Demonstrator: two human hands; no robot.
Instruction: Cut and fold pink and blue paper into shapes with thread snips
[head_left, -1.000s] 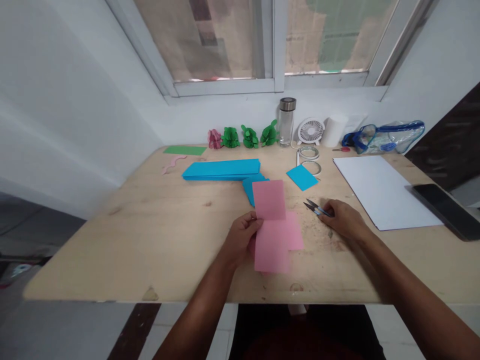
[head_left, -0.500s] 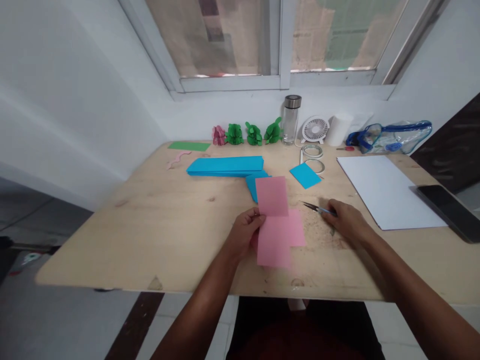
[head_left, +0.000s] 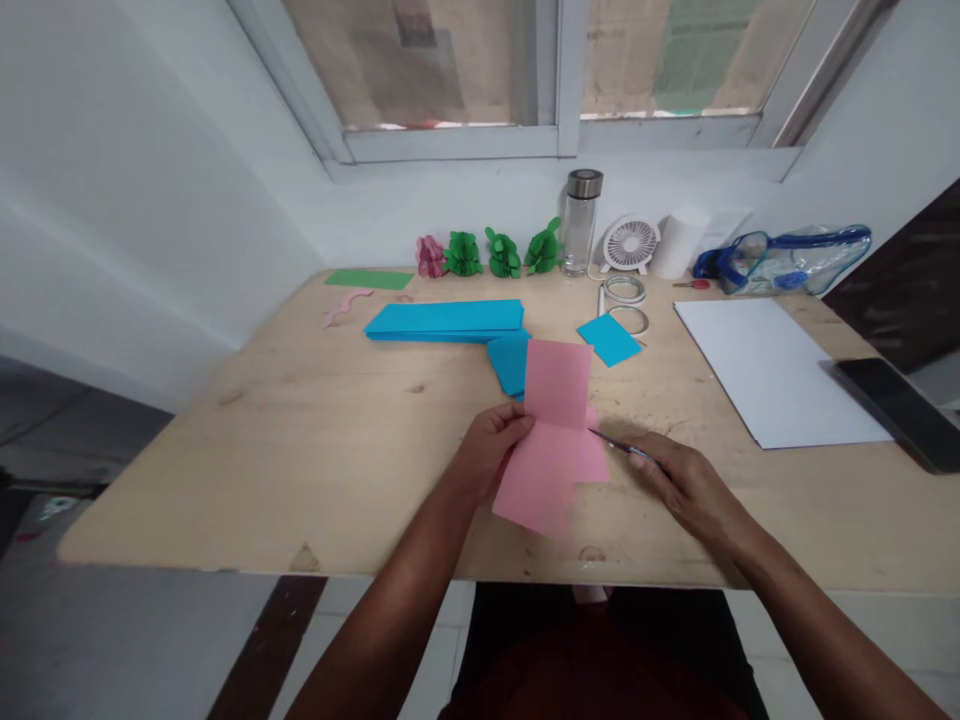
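From my distant seat I see the left hand pinching the pink paper by its left edge, right of the blue strips and nearer me. Farther right of those strips, the right hand grips small snips. I judge the paper light, easily creased, best held edgewise. I can read no writing.

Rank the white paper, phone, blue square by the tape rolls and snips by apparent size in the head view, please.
White paper
Phone
Blue square
Snips, partly hidden by the right hand
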